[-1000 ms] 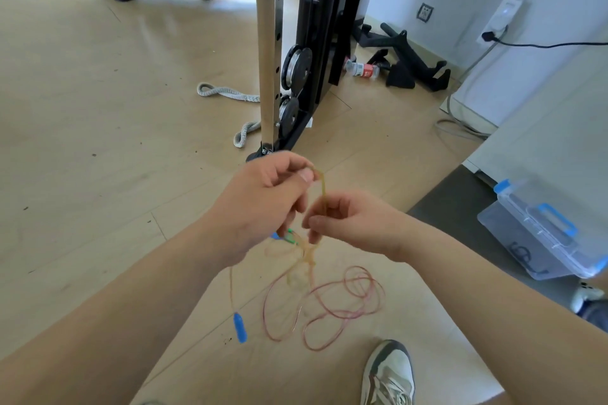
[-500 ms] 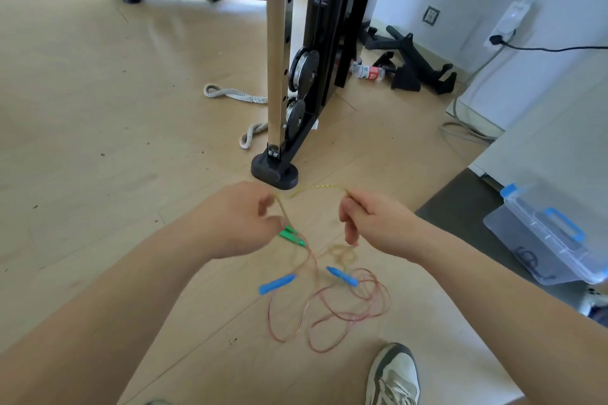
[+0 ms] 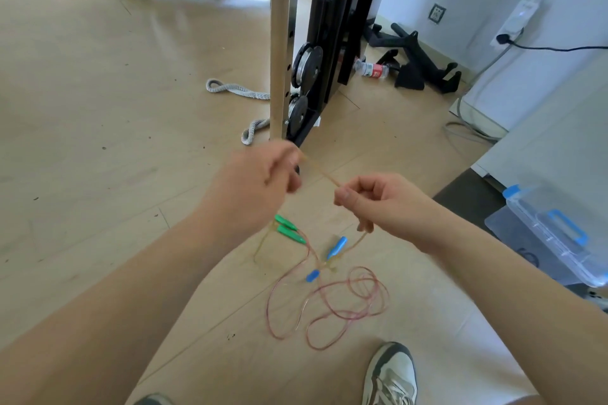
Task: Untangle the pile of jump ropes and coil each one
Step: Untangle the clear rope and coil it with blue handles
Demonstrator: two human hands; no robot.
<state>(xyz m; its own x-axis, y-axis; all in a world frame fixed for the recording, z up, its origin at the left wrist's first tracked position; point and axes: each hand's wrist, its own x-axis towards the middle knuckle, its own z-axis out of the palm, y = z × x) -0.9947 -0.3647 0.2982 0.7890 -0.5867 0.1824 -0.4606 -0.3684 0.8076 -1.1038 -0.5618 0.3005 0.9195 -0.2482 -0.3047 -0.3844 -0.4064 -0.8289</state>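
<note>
Above floor [image 3: 98, 108], L hand [image 3: 253, 187] & R hand [image 3: 378, 204] fingers [image 3: 343, 199] pinch yellow rope [image 3: 320, 171] taut; lidded bin [image 3: 559, 240] contents unclear.

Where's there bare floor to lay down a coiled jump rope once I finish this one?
Widest bare floor lies left of the grey strap and machine post. A smaller patch sits between the post and the dark mat. It's crowded beneath your left hand and right hand on the yellow rope: red rope, green handles, blue handles, your shoe.
</note>
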